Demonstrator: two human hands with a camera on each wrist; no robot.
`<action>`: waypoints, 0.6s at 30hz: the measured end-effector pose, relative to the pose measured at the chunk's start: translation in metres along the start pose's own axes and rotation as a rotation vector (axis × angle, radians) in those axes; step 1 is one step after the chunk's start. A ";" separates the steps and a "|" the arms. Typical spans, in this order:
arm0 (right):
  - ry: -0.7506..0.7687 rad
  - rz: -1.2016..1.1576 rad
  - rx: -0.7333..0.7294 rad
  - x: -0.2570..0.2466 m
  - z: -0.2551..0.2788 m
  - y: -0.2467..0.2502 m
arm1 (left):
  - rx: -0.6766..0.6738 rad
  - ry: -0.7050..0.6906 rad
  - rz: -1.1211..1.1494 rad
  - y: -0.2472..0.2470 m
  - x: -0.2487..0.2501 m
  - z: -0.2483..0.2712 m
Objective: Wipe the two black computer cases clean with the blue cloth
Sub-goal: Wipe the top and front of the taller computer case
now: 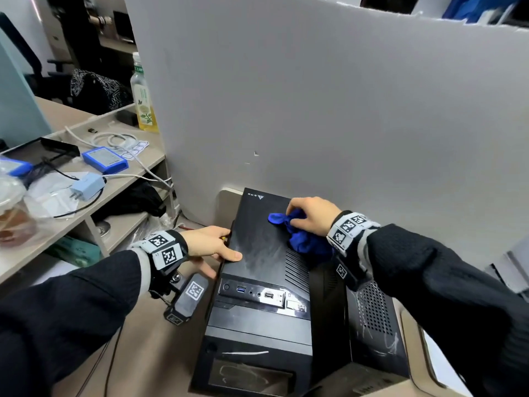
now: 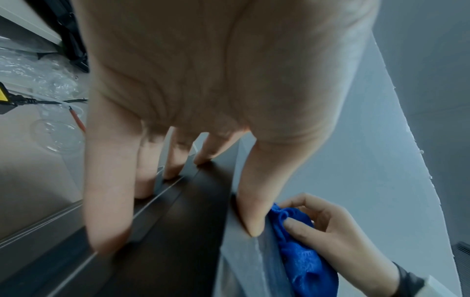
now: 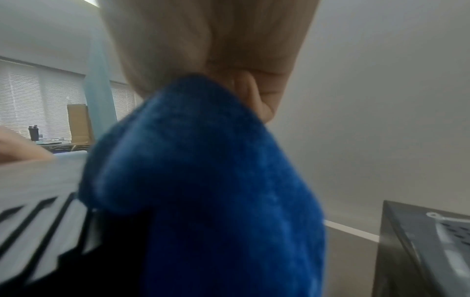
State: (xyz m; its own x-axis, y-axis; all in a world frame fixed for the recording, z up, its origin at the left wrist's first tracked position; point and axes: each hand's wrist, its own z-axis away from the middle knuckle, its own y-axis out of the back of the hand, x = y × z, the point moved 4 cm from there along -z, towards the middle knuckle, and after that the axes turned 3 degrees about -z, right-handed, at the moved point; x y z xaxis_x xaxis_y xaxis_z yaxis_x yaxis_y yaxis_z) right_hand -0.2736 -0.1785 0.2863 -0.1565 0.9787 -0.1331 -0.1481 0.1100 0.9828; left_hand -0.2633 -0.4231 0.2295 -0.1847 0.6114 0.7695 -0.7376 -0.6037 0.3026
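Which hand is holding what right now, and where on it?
Right hand grips the bunched cloth at its far end, on the case top. Left hand clasps the case's left top edge.

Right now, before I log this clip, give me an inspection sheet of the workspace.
Surface: beige floor bearing both cases; wiped streaks show on the larger case's top.
Job's things: larger black case lying flat; smaller black case beside it on its right; blue cloth bunched on the larger case's top.
Clutter: blue box, charger plug and drink bottle on the side desk.
Grips: left hand holds the larger case's left edge, thumb on top; right hand grips the cloth.
Cables: white cable coiled on the desk; black lead on the floor.
Surroundings: grey partition behind the cases.
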 end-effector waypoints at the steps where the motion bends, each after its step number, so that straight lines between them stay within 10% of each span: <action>1: 0.019 0.073 0.008 0.001 0.002 0.001 | -0.002 0.001 0.001 0.000 0.000 0.000; 7: 0.030 0.544 -0.302 0.034 0.041 0.008 | 0.011 0.013 -0.010 -0.001 0.004 0.001; 12: -0.083 0.229 0.030 0.028 0.027 0.019 | 0.011 0.018 -0.032 0.000 0.004 0.001; 18: -0.018 0.148 0.038 0.005 0.005 -0.006 | -0.004 -0.003 -0.032 0.001 0.000 -0.005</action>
State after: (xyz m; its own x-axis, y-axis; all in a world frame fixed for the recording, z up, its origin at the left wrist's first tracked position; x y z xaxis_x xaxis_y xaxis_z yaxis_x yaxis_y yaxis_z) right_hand -0.2684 -0.1734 0.2800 -0.1558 0.9877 0.0151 -0.0878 -0.0290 0.9957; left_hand -0.2670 -0.4214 0.2269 -0.1594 0.6289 0.7610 -0.7456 -0.5819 0.3248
